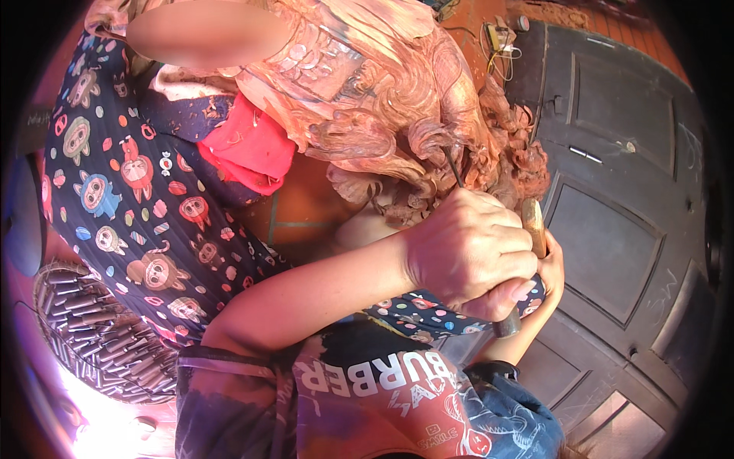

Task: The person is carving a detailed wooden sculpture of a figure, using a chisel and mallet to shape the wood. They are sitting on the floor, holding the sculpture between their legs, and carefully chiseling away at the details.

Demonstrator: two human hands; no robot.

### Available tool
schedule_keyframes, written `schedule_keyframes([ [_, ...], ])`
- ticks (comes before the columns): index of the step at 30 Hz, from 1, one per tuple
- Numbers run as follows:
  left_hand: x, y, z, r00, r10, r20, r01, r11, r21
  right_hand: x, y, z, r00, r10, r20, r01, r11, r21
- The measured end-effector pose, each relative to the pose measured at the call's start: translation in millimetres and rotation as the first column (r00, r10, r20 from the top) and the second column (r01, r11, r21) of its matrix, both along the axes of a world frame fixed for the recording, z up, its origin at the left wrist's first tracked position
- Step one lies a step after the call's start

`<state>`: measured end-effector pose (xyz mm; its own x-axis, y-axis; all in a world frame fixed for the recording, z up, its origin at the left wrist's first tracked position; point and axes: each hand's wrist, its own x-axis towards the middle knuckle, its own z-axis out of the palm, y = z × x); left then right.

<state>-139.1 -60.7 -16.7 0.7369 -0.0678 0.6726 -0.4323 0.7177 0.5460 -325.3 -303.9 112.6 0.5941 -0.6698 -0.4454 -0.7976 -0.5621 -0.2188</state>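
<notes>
My left hand is closed in a fist around a carving chisel, its thin dark metal shaft reaching up to the carved wood and its handle end showing below the fist. Touching or close to a curled part of the reddish-brown wood carving, the tip is hard to make out. Just to the right, my right hand is closed around a light wooden piece, perhaps a mallet or its handle. Part of that hand is hidden behind the left one.
Dark panelled boards lie along the right side. A round basket of many metal carving tools stands at the lower left. Red cloth with wood shavings lies near my patterned trouser leg. A power strip is at the top.
</notes>
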Motion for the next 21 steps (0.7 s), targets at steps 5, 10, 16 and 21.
schedule_keyframes([
  [5, 1, -6, 8, 0.994, 0.053, -0.091, -0.051, 0.998, 0.026, 2, 1, 3, 0.999, 0.048, 0.000, -0.048, 0.999, -0.020],
  [10, 12, -10, 14, 0.987, 0.049, -0.154, -0.035, 0.995, 0.089, -4, -2, -1, 0.997, -0.047, 0.057, 0.048, 0.999, -0.005],
  [16, 1, 5, 28, 0.999, 0.026, -0.043, -0.023, 0.998, 0.057, 13, 7, 2, 0.997, 0.071, -0.017, -0.071, 0.997, 0.018],
  [21, 4, 0, 17, 0.989, 0.043, -0.140, -0.039, 0.999, 0.026, 7, 6, 10, 0.993, 0.071, -0.095, -0.077, 0.995, -0.064],
])
